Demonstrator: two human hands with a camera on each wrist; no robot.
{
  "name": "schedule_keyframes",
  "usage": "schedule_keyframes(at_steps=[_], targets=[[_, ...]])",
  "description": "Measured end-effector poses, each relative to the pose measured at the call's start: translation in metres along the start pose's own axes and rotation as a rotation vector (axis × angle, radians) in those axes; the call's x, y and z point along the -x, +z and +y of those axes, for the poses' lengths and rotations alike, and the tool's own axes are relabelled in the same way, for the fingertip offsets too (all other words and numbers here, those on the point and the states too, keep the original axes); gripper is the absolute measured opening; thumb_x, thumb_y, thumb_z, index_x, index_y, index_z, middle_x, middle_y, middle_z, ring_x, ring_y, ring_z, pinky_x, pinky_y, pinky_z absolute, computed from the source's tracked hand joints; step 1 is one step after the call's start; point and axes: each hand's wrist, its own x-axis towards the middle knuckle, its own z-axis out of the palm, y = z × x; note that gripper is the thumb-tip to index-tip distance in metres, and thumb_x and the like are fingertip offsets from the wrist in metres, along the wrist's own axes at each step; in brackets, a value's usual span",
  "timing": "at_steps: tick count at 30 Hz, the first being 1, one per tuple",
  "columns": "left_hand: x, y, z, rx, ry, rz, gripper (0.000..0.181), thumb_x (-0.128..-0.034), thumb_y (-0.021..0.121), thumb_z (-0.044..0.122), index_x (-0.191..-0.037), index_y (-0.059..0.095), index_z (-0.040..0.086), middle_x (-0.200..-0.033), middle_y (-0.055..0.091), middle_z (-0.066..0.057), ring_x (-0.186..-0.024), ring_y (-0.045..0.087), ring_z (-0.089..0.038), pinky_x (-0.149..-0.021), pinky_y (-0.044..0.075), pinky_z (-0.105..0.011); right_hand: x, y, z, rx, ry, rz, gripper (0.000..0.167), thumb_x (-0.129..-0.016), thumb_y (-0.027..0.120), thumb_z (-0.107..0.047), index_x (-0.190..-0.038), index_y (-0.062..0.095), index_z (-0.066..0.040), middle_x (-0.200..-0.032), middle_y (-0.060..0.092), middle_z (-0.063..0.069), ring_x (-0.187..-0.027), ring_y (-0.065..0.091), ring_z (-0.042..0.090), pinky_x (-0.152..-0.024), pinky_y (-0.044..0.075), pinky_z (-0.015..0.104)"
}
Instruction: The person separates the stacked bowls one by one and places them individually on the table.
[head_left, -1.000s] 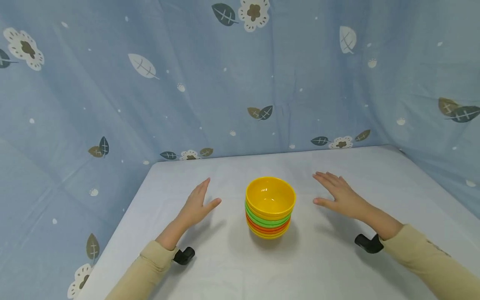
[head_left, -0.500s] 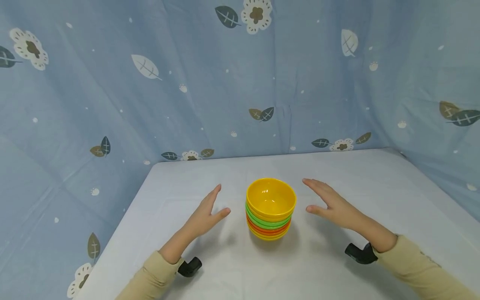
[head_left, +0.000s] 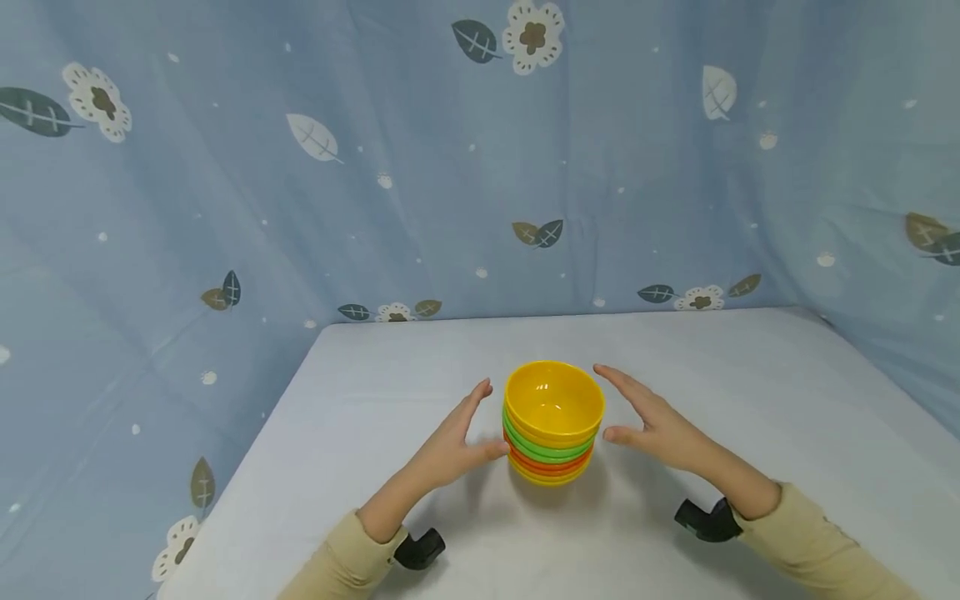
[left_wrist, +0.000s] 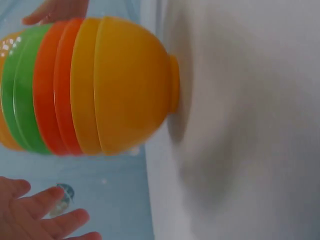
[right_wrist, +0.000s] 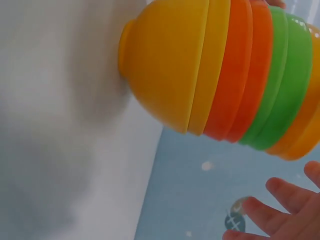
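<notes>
A stack of nested bowls [head_left: 553,408] stands upright on the white cloth, yellow at top and bottom with green and orange between. My left hand [head_left: 450,450] is just left of the stack, its thumb tip overlapping the stack's edge in the head view; I cannot tell if it touches. To the right, my right hand [head_left: 663,429] is held apart from the bowls, thumb and fingers spread. In the left wrist view, spread left fingers [left_wrist: 65,222] are beside the bowls [left_wrist: 130,85]. The right wrist view likewise has right fingers [right_wrist: 265,215] near the bowls [right_wrist: 170,65].
The white-covered table [head_left: 420,358] spreads around the stack. Behind it and on both sides hangs a blue curtain [head_left: 435,200] printed with leaves and flowers. A black wrist device [head_left: 420,548] sits at the left cuff, another black device [head_left: 707,521] at the right.
Both hands have moved inward toward the bowl stack from either side, the left travelling further in the picture. The stack stays on the cloth; the whole head view has shifted slightly.
</notes>
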Motion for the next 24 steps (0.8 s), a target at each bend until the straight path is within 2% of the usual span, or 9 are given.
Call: schedule_keyframes(at_steps=[7, 15, 21, 24], targets=[[-0.005, 0.013, 0.009, 0.083, 0.02, -0.053, 0.101, -0.0724, 0.063, 0.063, -0.148, 0.01, 0.022, -0.151, 0.02, 0.001, -0.138, 0.018, -0.022, -0.106, 0.022, -0.055, -0.007, 0.008, 0.002, -0.123, -0.061, -0.016, 0.084, -0.082, 0.066, -0.037, -0.145, 0.02, -0.007, -0.146, 0.027, 0.02, -0.129, 0.029, 0.045, -0.092, 0.027, 0.07], [-0.01, 0.022, 0.016, 0.222, 0.063, -0.051, 0.109, -0.069, 0.067, 0.062, -0.148, 0.005, 0.02, -0.153, 0.013, -0.001, -0.139, 0.014, -0.023, -0.107, 0.019, -0.056, -0.014, 0.014, -0.001, -0.218, -0.075, -0.019, 0.089, -0.08, 0.069, -0.035, -0.146, 0.016, -0.007, -0.146, 0.026, 0.021, -0.127, 0.032, 0.043, -0.093, 0.028, 0.068], [-0.011, 0.026, 0.017, 0.263, 0.059, -0.022, 0.11, -0.0676, 0.067, 0.064, -0.148, 0.006, 0.021, -0.151, 0.018, 0.0, -0.138, 0.019, -0.021, -0.107, 0.02, -0.055, -0.02, 0.017, -0.005, -0.273, -0.067, -0.024, 0.093, -0.08, 0.069, -0.035, -0.146, 0.012, -0.005, -0.147, 0.021, 0.023, -0.128, 0.029, 0.045, -0.093, 0.027, 0.068], [-0.014, 0.03, 0.016, 0.312, 0.093, -0.018, 0.105, -0.0689, 0.068, 0.061, -0.147, 0.007, 0.026, -0.147, 0.025, 0.002, -0.134, 0.027, -0.019, -0.107, 0.023, -0.052, -0.021, 0.019, -0.006, -0.301, -0.064, -0.036, 0.096, -0.08, 0.069, -0.038, -0.147, 0.008, -0.006, -0.148, 0.017, 0.025, -0.13, 0.023, 0.048, -0.093, 0.025, 0.07]])
